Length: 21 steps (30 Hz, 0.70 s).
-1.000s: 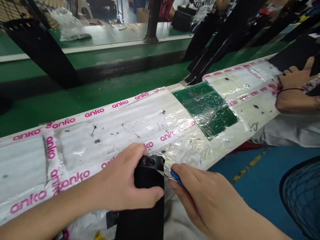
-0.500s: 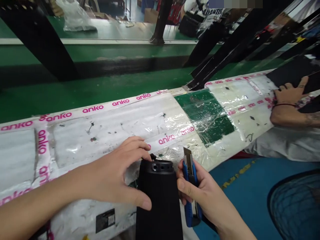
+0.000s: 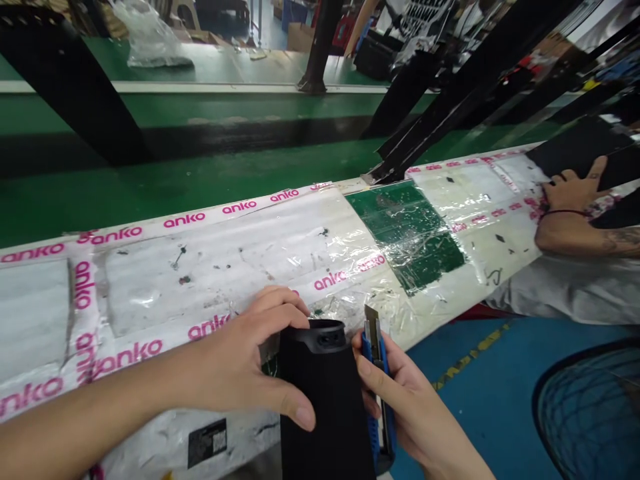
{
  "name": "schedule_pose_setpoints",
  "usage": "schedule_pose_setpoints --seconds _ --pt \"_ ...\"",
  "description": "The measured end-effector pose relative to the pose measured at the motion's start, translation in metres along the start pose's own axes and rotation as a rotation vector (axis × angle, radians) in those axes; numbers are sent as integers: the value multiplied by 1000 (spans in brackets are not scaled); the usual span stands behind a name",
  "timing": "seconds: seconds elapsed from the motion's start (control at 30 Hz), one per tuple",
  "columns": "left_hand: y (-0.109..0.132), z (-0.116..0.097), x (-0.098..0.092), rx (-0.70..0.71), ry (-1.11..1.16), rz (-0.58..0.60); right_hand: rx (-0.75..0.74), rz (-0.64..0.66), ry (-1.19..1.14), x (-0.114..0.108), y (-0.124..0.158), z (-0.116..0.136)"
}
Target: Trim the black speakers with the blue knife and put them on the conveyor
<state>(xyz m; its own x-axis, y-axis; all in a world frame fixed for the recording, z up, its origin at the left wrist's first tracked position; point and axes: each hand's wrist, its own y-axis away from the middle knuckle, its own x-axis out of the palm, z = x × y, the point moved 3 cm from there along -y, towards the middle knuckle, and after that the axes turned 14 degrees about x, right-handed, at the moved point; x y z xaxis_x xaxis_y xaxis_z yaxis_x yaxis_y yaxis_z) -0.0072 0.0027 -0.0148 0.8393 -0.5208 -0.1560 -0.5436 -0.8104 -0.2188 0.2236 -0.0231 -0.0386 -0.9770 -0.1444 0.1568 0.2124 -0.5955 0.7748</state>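
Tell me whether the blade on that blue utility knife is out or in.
Out. The metal blade sticks up past the front end of the blue utility knife in the right hand's grip.

The left hand [image 3: 265, 367] arches, thumb [image 3: 295, 403] spread from fingers [image 3: 283, 312]; the right hand [image 3: 400, 393] curls closed, lower fingers [image 3: 371, 404] seemingly folded.

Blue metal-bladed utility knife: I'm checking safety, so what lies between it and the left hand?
In the head view, the long black rimmed object lies between the left hand and the blue utility knife in the right hand.
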Motion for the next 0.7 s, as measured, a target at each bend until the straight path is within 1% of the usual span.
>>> schedule_pose_setpoints --seconds 0.07,0.1,0.17,0.2,0.27,0.33,0.5,0.63,0.7 --pt "2 -6 7 -43 56 -101 -22 5 -5 9 3 -2" --pt "4 -10 9 -67 33 -154 -43 4 -3 14 3 -2" --pt "7 -15 9 -129 -97 -228 -99 -9 10 22 4 0" --pt "8 -17 8 -179 -165 -240 -130 -20 20 24 4 1" --pt "10 -16 3 -283 -242 -217 -180 -50 39 24 2 7" --pt "12 -13 -3 -339 -255 -178 -208 -78 48 19 0 14" --pt "11 -7 -14 -308 -258 -195 -230 -111 13 -2 -8 23" --pt "7 1 -17 -335 -232 -111 -218 -135 -8 -8 -14 20" --pt "5 4 -15 -344 -204 -88 -221 -135 -11 -10 -17 18"
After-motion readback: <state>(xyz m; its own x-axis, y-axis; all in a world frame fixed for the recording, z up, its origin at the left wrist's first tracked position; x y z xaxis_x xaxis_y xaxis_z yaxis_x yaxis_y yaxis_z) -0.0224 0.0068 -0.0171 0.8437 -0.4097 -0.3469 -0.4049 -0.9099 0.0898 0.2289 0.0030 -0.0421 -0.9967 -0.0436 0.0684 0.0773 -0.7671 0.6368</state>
